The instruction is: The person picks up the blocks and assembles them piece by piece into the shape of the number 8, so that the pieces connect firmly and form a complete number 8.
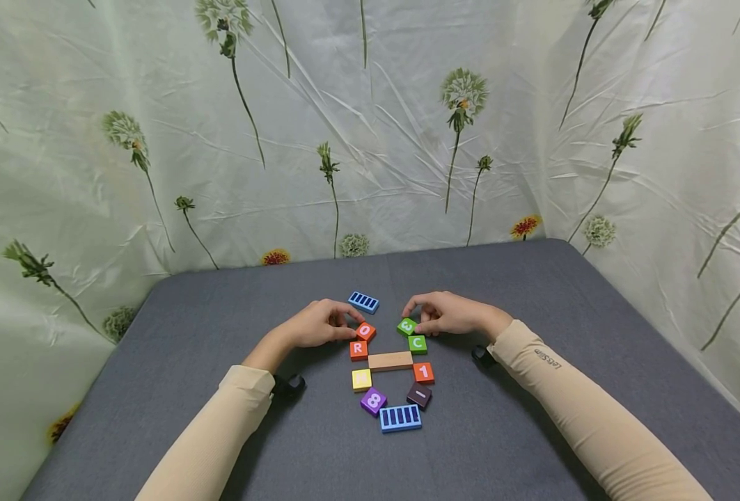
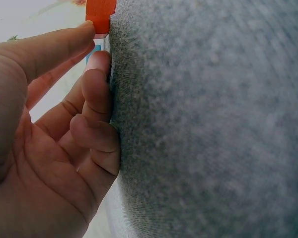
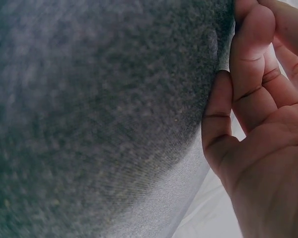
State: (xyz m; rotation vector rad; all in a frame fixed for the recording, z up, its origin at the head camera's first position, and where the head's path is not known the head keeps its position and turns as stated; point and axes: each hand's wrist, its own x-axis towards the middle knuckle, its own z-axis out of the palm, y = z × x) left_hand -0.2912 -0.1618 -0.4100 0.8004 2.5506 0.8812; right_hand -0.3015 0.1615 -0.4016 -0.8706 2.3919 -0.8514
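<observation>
In the head view my left hand (image 1: 319, 323) pinches an orange block marked 0 (image 1: 365, 331) between thumb and index finger. That block's edge, seen as an orange block (image 2: 99, 20), shows at the thumb tip in the left wrist view. Opposite it, my right hand (image 1: 454, 313) pinches a green block marked 3 (image 1: 406, 325) with thumb and index finger. Under the left block lies an orange R block (image 1: 358, 349); under the right one, a green C block (image 1: 417, 344). A plain wooden bar (image 1: 390, 361) lies between the two columns. In the right wrist view the held block is hidden.
Below the bar sit a yellow block (image 1: 361, 380), an orange 1 block (image 1: 424, 373), a purple 8 block (image 1: 373, 401) and a dark block (image 1: 419, 395). A blue slotted block (image 1: 400, 418) closes the ring's near end; another blue slotted block (image 1: 364, 302) lies beyond, on the grey tabletop (image 1: 489, 452).
</observation>
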